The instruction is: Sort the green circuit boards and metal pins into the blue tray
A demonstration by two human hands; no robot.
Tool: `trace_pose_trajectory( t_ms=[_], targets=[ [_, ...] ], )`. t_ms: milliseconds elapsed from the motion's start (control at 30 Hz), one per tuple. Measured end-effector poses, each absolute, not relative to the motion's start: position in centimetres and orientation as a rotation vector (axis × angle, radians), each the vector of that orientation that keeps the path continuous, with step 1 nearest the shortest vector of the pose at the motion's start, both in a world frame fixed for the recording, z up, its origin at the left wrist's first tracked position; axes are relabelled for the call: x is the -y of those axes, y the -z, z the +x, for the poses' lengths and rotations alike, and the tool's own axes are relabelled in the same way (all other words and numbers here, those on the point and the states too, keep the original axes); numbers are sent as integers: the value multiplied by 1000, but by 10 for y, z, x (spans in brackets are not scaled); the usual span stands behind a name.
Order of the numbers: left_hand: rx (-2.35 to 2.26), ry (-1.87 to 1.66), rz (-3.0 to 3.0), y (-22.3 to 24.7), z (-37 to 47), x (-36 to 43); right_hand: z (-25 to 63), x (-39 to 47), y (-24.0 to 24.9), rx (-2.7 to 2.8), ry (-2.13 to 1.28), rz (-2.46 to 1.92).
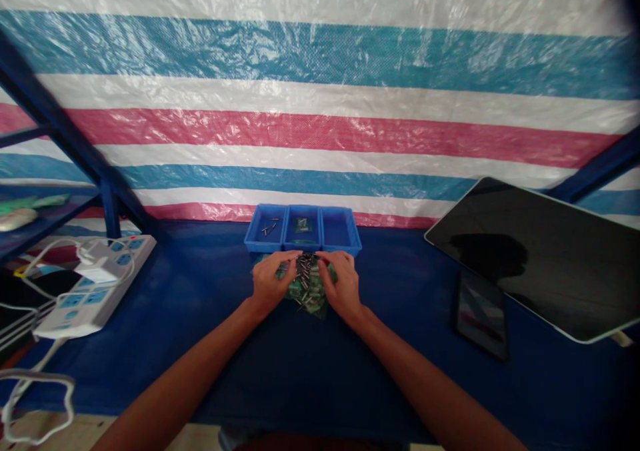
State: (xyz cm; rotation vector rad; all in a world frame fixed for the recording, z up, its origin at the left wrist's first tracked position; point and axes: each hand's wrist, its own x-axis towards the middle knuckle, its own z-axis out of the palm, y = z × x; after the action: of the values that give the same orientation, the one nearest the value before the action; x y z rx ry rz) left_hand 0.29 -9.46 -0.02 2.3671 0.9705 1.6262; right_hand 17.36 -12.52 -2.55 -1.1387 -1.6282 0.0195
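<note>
A: Where are the person's hands?

B: Near the middle of the frame, facing each other. The left hand (pixel 273 279) curls in from one side and the right hand (pixel 344 284) from the other, each with thumb and forefinger drawn fairly narrow. Whether either pinches a piece, the view is too small to tell.

A: What lies between them?

B: A heap of dark, slim metal pieces (pixel 305 267), on top of greenish see-through plastic (pixel 315 304) that spreads lower in the frame. It might be one bag or many packets; that is unclear.

A: Which step does this look like?

B: Sorting through the heap with the fingertips, as far as one can judge. The next move would seem to call for a light, narrow pinch, since the pieces lie crossed over one another and could drag their neighbours along.

A: And just beyond the hands?

B: A blue three-part tray (pixel 263 246). Its left compartment has a few thin pieces (pixel 270 227), its middle one a small clear packet (pixel 303 224).

A: Farther out?

B: The blue bench (pixel 200 271) carries a phone-like slab (pixel 481 314) and a large dark screen (pixel 540 251) at the right of the frame, and a white power strip (pixel 75 321) at the left. A striped sheet (pixel 320 124) fills the top.
</note>
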Motion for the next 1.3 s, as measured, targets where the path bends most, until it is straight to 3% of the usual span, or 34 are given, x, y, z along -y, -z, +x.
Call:
trace_pose_trajectory(
  t_ms=[400,1300],
  targets=[
    [-1030,-1465,2482,5,0,88,174,127,22,1632,-8,-1146],
    [-909,-1558,2324,12,-1,88,173,126,24,1729,-33,-1008]
  ],
)
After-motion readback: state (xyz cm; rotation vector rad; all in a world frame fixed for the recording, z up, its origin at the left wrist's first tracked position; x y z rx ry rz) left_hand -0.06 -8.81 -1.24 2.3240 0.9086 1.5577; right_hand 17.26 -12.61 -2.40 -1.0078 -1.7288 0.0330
